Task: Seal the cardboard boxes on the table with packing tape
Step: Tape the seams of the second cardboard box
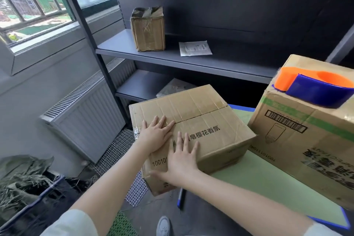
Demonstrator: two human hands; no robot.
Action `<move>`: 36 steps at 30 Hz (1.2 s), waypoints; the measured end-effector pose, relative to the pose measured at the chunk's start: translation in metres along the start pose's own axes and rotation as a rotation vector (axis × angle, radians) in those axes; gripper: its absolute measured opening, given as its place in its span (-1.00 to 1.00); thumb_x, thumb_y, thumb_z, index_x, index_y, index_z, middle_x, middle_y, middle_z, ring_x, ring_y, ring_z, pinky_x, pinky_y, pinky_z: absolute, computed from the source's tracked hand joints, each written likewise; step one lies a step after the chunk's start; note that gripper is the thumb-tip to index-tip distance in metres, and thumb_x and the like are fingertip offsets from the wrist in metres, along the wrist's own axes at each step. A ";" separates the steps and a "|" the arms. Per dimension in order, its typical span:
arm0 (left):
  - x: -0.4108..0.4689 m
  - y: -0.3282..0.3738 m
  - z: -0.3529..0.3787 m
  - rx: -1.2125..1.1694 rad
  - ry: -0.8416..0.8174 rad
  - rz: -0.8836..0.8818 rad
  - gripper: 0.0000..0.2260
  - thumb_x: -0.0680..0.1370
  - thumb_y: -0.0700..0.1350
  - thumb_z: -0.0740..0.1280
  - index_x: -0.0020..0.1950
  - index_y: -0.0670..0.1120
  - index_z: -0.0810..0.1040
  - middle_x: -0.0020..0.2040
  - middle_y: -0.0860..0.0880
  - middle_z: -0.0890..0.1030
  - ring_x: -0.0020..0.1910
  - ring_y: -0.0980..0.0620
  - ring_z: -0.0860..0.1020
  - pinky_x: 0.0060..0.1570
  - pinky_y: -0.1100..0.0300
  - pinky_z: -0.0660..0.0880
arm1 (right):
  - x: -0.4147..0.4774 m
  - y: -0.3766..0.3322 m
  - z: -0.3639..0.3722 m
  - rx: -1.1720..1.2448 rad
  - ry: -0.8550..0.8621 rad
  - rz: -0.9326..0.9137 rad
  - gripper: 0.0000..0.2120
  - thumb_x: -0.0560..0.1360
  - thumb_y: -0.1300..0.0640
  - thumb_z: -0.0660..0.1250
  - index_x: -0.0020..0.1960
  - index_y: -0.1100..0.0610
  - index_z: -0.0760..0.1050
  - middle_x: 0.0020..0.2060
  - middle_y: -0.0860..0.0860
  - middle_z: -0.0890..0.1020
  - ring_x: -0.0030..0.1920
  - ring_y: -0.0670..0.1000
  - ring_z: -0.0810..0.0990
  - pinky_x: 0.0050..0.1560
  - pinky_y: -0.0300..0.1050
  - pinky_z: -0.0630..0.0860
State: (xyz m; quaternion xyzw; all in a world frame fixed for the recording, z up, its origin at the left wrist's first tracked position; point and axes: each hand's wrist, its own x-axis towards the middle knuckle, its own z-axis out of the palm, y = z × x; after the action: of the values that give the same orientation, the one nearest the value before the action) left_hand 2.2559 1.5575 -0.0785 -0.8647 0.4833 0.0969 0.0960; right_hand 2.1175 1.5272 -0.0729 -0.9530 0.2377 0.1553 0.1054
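Note:
A brown cardboard box (206, 120) with black printed characters sits at the left end of the green table (268, 182), overhanging its edge. Its top flaps are closed, with a seam running across the top. My left hand (156, 135) lies flat on the top near the left end of the seam. My right hand (182, 161) presses flat with spread fingers on the near edge and front face. A larger box (310, 140) stands to the right. On top of it rests an orange and blue tape dispenser (316, 88).
A dark metal shelf unit (191, 59) stands behind the table, holding a small taped box (148, 28) and a white envelope (195, 49). A radiator (86, 117) is at the left under the window. A crate with dry plants (28, 193) is on the floor.

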 end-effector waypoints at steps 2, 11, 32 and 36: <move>0.000 0.001 -0.003 0.006 -0.035 0.002 -0.54 0.65 0.14 -0.12 0.55 0.15 -0.10 0.57 -0.05 -0.07 0.53 -0.13 -0.07 0.39 -0.27 0.01 | -0.004 -0.022 0.007 -0.019 -0.012 0.002 0.24 0.22 -0.61 -0.01 0.48 0.29 -0.33 0.44 0.29 -0.33 0.42 0.36 -0.37 0.24 0.49 -0.37; -0.004 0.002 -0.001 -0.005 0.043 -0.032 -0.55 0.64 0.17 -0.08 0.54 0.18 -0.02 0.56 -0.02 0.03 0.51 -0.07 0.02 0.38 -0.19 0.12 | -0.006 -0.028 0.002 0.008 0.009 -0.004 0.17 0.29 -0.45 0.19 0.49 0.32 -0.26 0.47 0.33 -0.22 0.42 0.41 -0.31 0.26 0.50 -0.36; -0.031 0.069 0.020 -0.059 0.208 0.094 -0.11 0.35 0.38 -0.45 0.55 -0.01 0.05 0.53 -0.10 0.13 0.51 -0.10 0.07 0.44 -0.14 -0.16 | -0.040 0.146 -0.042 -0.063 -0.263 -0.218 -0.07 0.43 0.11 0.36 0.54 0.07 -0.23 0.51 -0.01 -0.25 0.50 -0.03 -0.26 0.47 0.04 -0.25; -0.027 0.074 0.020 -0.082 0.242 0.105 -0.06 0.34 0.36 -0.57 0.55 -0.04 0.06 0.55 -0.08 0.08 0.53 -0.04 0.01 0.47 -0.09 -0.14 | -0.036 0.151 -0.039 -0.019 -0.271 -0.189 -0.13 0.46 0.17 0.31 0.54 0.06 -0.22 0.51 -0.04 -0.25 0.50 -0.04 -0.26 0.49 0.05 -0.26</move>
State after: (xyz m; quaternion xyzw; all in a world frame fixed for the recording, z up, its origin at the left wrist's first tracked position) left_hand 2.1775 1.5471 -0.0965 -0.8467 0.5318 0.0164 -0.0036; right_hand 2.0236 1.4015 -0.0433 -0.9425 0.1292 0.2739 0.1416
